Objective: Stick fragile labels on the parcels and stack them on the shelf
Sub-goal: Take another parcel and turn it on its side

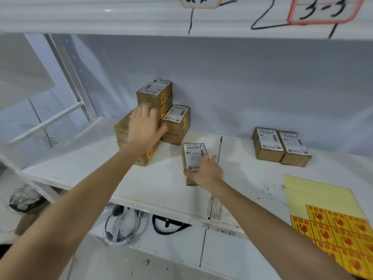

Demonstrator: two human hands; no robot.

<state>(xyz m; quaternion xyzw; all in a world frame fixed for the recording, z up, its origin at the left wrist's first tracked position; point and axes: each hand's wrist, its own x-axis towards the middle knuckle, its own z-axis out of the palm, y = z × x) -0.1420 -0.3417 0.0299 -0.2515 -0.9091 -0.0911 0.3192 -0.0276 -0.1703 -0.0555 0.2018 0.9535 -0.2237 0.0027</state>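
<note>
Brown cardboard parcels with white shipping labels stand stacked on the white shelf at the back left; several carry yellow fragile stickers. My left hand lies flat on top of the front stack, fingers spread, thumb against the side. Behind it rises a taller stack, and another parcel pile stands to its right. My right hand grips a single parcel lying flat on the shelf, thumb on its near end. A sheet of yellow fragile labels lies at the right front.
Two parcels without visible stickers sit side by side at the back right. The upper shelf edge with handwritten tags overhangs. Below the shelf lie a white headset and a black strap. A metal upright stands at the left.
</note>
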